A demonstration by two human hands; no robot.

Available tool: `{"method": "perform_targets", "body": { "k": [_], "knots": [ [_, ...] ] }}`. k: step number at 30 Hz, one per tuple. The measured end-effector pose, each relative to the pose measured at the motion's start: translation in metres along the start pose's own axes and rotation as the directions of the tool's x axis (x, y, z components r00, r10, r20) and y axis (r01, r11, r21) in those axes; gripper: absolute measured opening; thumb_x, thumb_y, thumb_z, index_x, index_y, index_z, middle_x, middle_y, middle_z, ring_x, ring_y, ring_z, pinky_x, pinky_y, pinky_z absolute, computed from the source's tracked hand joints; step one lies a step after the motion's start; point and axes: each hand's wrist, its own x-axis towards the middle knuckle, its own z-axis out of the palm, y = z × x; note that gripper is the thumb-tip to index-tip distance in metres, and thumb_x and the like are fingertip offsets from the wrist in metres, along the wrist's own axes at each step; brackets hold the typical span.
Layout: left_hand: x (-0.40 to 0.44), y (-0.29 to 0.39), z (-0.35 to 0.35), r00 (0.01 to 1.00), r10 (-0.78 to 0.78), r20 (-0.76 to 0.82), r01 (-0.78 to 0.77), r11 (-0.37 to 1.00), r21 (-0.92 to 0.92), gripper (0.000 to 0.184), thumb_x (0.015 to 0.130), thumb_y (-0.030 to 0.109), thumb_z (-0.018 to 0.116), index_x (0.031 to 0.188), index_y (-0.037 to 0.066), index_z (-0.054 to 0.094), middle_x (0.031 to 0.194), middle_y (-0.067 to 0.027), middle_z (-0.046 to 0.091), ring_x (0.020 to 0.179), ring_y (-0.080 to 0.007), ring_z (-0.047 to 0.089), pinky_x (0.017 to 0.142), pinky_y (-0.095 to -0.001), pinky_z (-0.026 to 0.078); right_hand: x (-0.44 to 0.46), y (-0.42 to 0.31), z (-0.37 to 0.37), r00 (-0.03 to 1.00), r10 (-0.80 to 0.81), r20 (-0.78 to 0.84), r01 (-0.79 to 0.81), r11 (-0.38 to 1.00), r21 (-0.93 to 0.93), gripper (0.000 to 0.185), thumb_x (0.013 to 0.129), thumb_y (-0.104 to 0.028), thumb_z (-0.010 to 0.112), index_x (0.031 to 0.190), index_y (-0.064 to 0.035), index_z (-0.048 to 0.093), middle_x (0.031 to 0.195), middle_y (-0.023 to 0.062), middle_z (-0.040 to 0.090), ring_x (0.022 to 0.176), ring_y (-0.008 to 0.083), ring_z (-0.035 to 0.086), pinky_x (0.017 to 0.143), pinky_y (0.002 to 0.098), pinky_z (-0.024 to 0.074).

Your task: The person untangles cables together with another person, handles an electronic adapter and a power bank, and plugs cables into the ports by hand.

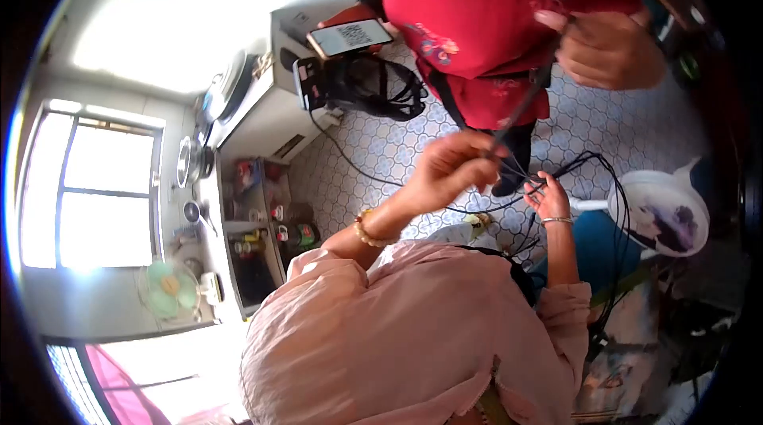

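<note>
My left hand, with a bead bracelet at its wrist, pinches a dark strap. That strap slants up to the raised hand of another person in red, who grips its upper end. To the right and a little lower, my right hand, wearing a silver bangle, has its palm turned up and its fingers curled on thin black cables. The cables loop over to the right and hang down beside my sleeve. Exactly how the fingers close on them is small and partly hidden.
The other person's far hand holds a phone showing a QR code, above a black strapped headgear with a trailing cord. A white bucket stands on the tiled floor at right. Kitchen shelves and a green fan are at left.
</note>
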Motion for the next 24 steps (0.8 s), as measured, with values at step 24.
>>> {"method": "perform_targets", "body": {
  "k": [24],
  "knots": [
    [-0.035, 0.044, -0.051, 0.987, 0.097, -0.127, -0.095, 0.995, 0.022, 0.025, 0.092, 0.028, 0.048, 0.093, 0.004, 0.055, 0.059, 0.0017, 0.036, 0.056, -0.0101, 0.033, 0.056, -0.0267, 0.031, -0.004, 0.023, 0.038, 0.99, -0.118, -0.074, 0.129, 0.976, 0.175, 0.033, 0.084, -0.042, 0.054, 0.099, -0.013, 0.046, 0.089, 0.0088, 0.053, 0.081, 0.0265, 0.06, 0.063, 0.0433, 0.0496]
  ]
}}
